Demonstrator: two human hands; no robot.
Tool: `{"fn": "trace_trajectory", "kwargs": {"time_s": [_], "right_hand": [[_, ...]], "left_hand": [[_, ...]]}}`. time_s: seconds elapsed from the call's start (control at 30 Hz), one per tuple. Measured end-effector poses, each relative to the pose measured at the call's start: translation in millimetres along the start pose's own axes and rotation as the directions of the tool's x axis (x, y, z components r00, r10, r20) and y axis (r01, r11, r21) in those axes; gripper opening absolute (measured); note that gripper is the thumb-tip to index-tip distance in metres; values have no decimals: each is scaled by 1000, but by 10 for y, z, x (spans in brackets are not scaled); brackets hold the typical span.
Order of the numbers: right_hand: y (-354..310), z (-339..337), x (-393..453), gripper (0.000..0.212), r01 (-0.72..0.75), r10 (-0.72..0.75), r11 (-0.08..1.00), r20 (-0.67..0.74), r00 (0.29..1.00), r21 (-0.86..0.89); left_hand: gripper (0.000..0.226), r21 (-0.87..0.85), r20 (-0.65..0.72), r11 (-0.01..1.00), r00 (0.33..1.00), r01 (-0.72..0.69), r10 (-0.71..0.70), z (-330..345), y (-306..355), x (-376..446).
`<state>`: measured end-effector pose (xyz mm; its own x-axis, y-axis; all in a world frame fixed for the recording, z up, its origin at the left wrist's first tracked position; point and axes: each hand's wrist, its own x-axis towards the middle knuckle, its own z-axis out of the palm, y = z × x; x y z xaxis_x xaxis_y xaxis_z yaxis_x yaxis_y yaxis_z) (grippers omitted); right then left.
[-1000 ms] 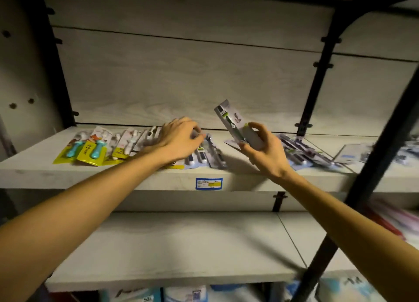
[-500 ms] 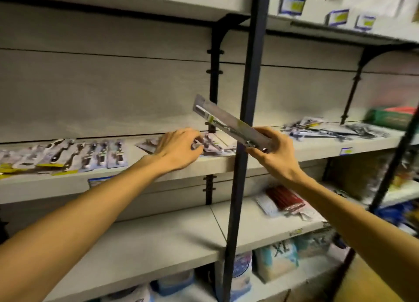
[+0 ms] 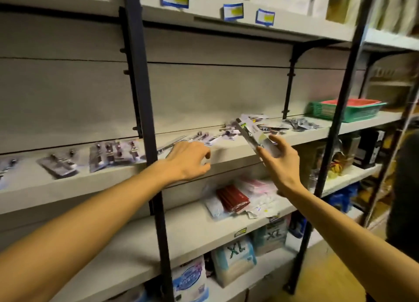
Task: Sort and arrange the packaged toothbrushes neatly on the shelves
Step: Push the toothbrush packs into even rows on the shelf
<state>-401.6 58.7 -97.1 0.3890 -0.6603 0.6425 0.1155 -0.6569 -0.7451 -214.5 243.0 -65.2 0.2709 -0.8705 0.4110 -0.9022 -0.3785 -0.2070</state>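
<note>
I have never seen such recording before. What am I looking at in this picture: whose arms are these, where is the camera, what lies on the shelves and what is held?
There is no machine here. A person wears a wide-angle camera on the head, so you see their two bare arms reaching forward, as through their own eyes.

In front stands a store rack with black metal posts and pale shelves. On the middle shelf lie packaged toothbrushes in a loose row, with more heaped further right. A green basket stands at the far right of that shelf. The shelf below carries red and white packets.

The right hand holds one toothbrush pack, tilted, above the shelf edge. The left hand is empty, fingers curled, at the shelf's front edge. The picture is somewhat blurred, so the print cannot be read.
</note>
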Motion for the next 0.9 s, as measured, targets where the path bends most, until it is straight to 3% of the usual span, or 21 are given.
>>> {"fn": "trace_trajectory", "kwargs": {"time_s": [0.23, 0.4, 0.63, 0.9], "right_hand": [[946, -227, 435, 54, -41, 40, 993, -13, 999, -113], [1426, -400, 1140, 55, 58, -10, 941, 143, 990, -333], [1955, -422, 2219, 52, -7, 47, 946, 116, 992, -325], [2561, -418, 3190, 51, -56, 145, 913, 193, 970, -404]], "left_hand": [[32, -37, -63, 993, 992, -109, 106, 600, 382, 1062], [36, 24, -84, 984, 981, -174, 176, 876, 508, 2007], [37, -28, -84, 994, 991, -108, 106, 1154, 342, 3000], [34, -83, -65, 994, 996, -71, 66, 1458, 240, 3683]]}}
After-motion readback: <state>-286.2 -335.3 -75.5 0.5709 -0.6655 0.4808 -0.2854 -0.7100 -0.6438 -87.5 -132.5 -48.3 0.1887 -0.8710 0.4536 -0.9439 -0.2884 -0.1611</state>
